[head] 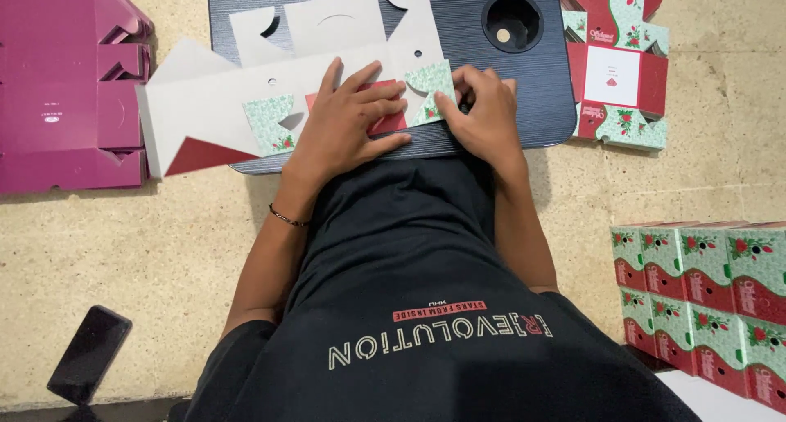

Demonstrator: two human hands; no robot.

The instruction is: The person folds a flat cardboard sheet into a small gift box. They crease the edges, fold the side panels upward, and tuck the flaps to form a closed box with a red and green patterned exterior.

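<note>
Folding step: my left hand (352, 119) lies flat, fingers spread, pinning the box blank (246, 103) on the surface (540, 103). Right hand (483, 115) pinches the green flap (430, 82) beside it. Next move needs a firm crease along the score.

carton blank (205, 115): matt card | board (524, 86): dark woodgrain | floor (164, 234): rough stone

Bare dark tray (536, 103) right of the right hand (485, 115), round cup hole (512, 21) beyond, flat printed blanks (618, 62) blocking the tray's right edge, purple flattened boxes (70, 86) far left, open floor (720, 160) between blanks and stacked finished boxes (704, 295).
</note>
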